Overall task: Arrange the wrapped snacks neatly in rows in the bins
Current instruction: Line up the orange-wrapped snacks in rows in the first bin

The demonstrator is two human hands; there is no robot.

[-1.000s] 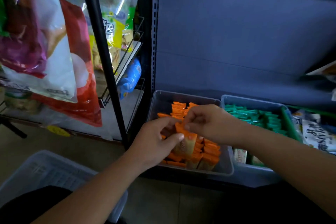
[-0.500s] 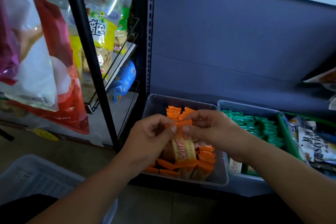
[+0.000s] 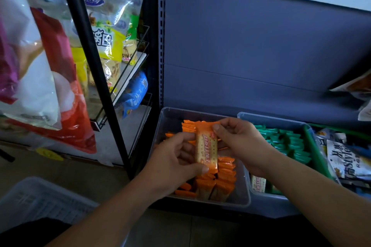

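- The left hand (image 3: 174,158) has its fingers (image 3: 201,169) curled, thumb tip pinching the lower crimped end of one snack pack (image 3: 206,146).
- The right hand (image 3: 243,142) pinches the upper crimped end between thumb and forefinger; its other fingers are bent behind the wrapper.
- The snack pack is a long, narrow rectangle of glossy film, orange at both ends, with a pale, dotted cracker picture and red lettering on its face. It is held lengthwise just above the clear bin (image 3: 170,118).
- The clear bin is smooth see-through plastic with rounded corners. The orange packs (image 3: 224,174) stand on end in close rows, zigzag crimps upward.
- The second bin (image 3: 271,118), just beside it on the right, holds green packs (image 3: 291,142) with the same crimped tops.
- On the floor at lower left is a pale slotted plastic basket (image 3: 40,200); shiny crinkled bags (image 3: 50,66) hang at upper left.
- A second ago the pack stood among the rows with only its top gripped; now it is lifted clear and its printed face shows in full.
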